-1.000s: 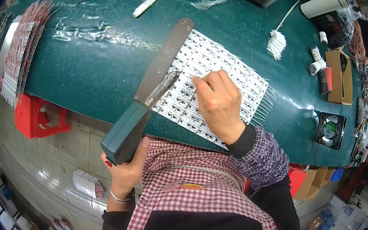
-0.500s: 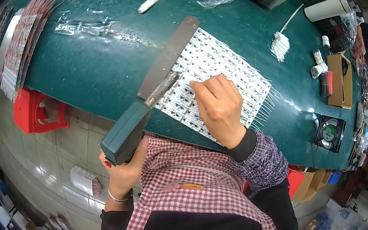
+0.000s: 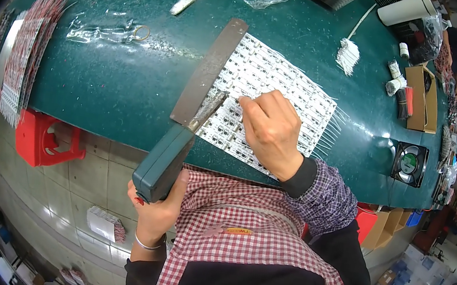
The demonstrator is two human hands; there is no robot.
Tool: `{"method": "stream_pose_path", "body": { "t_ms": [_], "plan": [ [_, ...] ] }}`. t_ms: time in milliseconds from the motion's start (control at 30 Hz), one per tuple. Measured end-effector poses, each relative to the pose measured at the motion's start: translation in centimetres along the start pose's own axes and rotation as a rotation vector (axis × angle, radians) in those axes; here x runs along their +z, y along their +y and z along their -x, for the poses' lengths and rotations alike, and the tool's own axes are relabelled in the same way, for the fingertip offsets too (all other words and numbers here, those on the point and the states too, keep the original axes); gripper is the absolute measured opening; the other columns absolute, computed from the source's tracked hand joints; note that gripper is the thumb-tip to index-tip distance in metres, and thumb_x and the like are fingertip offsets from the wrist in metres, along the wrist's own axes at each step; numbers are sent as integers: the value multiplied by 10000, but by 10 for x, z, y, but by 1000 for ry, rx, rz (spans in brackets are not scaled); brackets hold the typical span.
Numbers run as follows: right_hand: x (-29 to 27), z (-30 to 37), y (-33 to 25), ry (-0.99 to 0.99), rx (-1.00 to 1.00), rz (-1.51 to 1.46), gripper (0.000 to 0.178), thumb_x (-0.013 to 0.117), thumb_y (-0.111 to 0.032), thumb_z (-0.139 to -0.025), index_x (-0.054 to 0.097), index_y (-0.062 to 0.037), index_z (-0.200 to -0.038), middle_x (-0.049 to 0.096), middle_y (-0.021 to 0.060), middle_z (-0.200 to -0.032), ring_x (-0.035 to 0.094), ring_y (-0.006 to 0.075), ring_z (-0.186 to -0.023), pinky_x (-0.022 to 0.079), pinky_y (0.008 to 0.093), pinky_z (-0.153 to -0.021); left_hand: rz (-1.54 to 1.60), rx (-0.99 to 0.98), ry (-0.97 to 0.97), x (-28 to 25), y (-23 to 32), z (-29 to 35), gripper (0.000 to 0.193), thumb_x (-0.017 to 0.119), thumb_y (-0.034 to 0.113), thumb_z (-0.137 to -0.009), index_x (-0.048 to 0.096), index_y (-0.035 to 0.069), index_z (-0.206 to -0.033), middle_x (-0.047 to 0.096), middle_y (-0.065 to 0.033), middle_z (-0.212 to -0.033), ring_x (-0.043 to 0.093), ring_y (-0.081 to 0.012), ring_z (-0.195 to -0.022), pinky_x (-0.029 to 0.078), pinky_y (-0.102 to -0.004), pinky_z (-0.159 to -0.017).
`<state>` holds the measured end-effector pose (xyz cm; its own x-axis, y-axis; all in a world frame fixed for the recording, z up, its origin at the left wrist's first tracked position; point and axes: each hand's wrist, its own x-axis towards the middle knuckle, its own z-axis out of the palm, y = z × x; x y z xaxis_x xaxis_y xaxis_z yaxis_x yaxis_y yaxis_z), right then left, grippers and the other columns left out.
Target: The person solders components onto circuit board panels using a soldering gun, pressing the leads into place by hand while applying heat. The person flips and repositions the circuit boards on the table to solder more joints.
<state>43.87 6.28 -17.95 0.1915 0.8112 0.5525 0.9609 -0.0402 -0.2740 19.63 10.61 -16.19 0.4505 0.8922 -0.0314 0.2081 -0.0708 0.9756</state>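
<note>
- Left hand (image 3: 158, 214) has its grip closed round the underside of a green hand tool (image 3: 161, 161), thumb along the side; body out past the front edge of the desk (image 3: 114, 87), metal tip (image 3: 208, 110) pointing up and away over the work.
- Right hand (image 3: 271, 130) sits over the sheet of circuit boards (image 3: 299, 88), fingers curled, thumb and forefinger brought close together; can't tell if that grip has a wire or anything small in it.
- Sheet lies flat and slanted on the desk, right in front of the person; brown strip (image 3: 209, 71) runs along its left side, white wires (image 3: 327, 139) stick out from its right edge.
- Tool tip ends over the sheet's left part, just beside the right fingertips, small gap between; contact with the boards not clear from here.
- Step in hand, my read: working one spot at a time with the tip, probably soldering, right fingers placing or steadying.
- Next move seems to call for a steady left wrist, tip set exactly on one small pad, fingertips clear of the metal, sheet not nudged.
- Around: white wire bundle (image 3: 348, 57) beyond the sheet, red-wired boards (image 3: 24, 66) at far left, small fan (image 3: 410, 163) off right.
</note>
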Motion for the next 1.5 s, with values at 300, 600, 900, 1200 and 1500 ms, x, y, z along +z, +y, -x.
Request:
{"method": "stream_pose_path", "body": {
  "t_ms": [300,600,900,1200,1500],
  "plan": [
    [0,-2,-1,-14,-8,32,199,674,-7,-683,683,-35,-880,525,39,-742,547,203,-730,436,340,-600,9,-34,-7,3,1,-2,198,734,-44,-855,691,-46,-1049,627,-7,-699,522,-50,-540,386,-215,-491],
    [1,-2,-2,-39,-44,75,196,649,-35,-677,677,-13,-869,535,49,-760,553,206,-760,438,332,-608,-67,-62,-10,1,10,-2,153,788,-32,-788,711,-22,-920,728,-67,-821,665,-120,-684,493,-264,-610],
    [-2,-3,-3,-43,-25,84,183,697,-13,-701,696,-32,-884,548,43,-748,561,210,-731,449,339,-596,-56,-38,49,-2,5,5,187,718,-39,-874,653,-49,-1048,627,-25,-738,534,-71,-557,401,-225,-496],
    [-28,1,-7,-23,85,9,259,660,20,-698,701,-4,-952,580,62,-804,581,227,-763,466,352,-618,-93,12,49,-7,2,6,284,701,-58,-879,668,-56,-1161,661,-43,-818,536,-62,-567,408,-219,-498],
    [-7,-2,-2,-24,-14,-129,288,711,70,-677,715,-48,-939,600,50,-797,583,226,-736,443,358,-621,-98,52,29,-6,5,6,282,712,-71,-864,680,-61,-1144,665,-31,-810,534,-53,-566,399,-208,-501]
  ]
}}
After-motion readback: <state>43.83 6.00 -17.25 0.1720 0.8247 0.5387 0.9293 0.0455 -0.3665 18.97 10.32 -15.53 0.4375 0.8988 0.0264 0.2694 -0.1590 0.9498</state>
